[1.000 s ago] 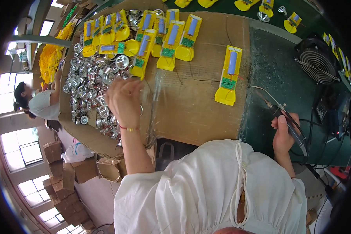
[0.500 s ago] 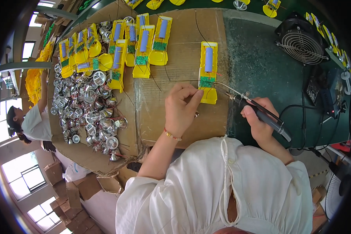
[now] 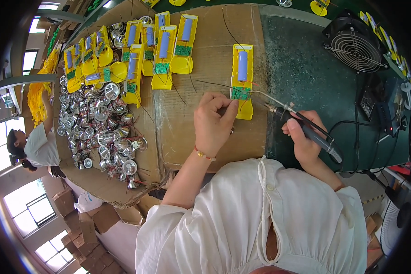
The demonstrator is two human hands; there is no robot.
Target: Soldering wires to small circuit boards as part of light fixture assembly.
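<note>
Across from the heap of silver cups (image 3: 100,133) to the lone yellow housing (image 3: 245,112) came the left hand (image 3: 213,119), and in swung the right hand (image 3: 304,137) with the soldering iron (image 3: 322,143) to meet it! That housing lay on the cardboard (image 3: 201,55), just left of the dark green counter (image 3: 301,64), its purple cell (image 3: 243,66) at the far end and its green board (image 3: 239,93) nearer the person. Other yellow housings (image 3: 182,65) waited, farther left.

What a close-quarters moment! The right grip was wrapped firmly around the iron's handle; the left thumb and forefinger were drawn together by the board's near edge, though whether they pinched a lead couldn't be told. A thin bent tube (image 3: 271,97) reached the board's right side, contact too small to judge.

Soldering a lead to the board looked like the step in hand. Next, it seemed, called for a steady left hand and the hot tip placed precisely on the joint.
</note>
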